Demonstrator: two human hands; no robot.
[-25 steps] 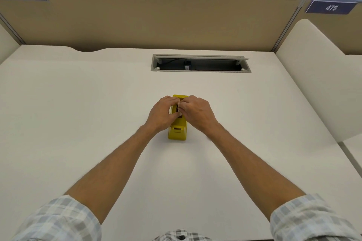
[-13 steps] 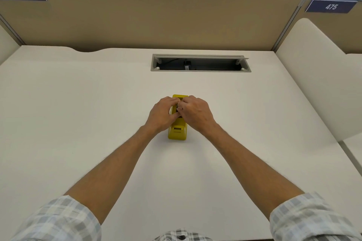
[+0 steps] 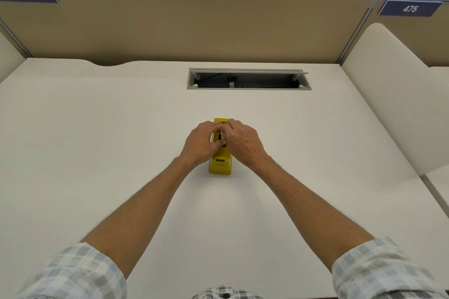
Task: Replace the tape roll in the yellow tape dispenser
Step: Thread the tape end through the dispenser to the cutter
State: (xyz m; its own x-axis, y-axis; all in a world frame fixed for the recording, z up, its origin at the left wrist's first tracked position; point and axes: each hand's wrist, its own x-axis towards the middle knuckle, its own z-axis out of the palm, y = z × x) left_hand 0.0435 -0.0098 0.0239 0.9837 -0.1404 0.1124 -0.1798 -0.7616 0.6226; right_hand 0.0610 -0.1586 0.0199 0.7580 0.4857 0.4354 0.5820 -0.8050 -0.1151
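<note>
A yellow tape dispenser (image 3: pixel 220 165) stands lengthwise on the white desk (image 3: pixel 97 141), its cutter end toward me. My left hand (image 3: pixel 200 143) curls around its left side. My right hand (image 3: pixel 243 143) covers its right side, fingertips meeting the left hand's over the roll bay. A small white and dark piece, likely the tape roll (image 3: pixel 222 136), shows between the fingers; most of it is hidden. I cannot tell which hand pinches it.
A cable slot (image 3: pixel 247 79) with its grey lid up lies behind the dispenser. Tan partition panels (image 3: pixel 194 24) close the far edge, and a cream divider (image 3: pixel 388 94) rises at the right. Plants stand behind the partition.
Both hands stay on the dispenser, with only tiny finger shifts over the roll bay. The dispenser has not moved.
</note>
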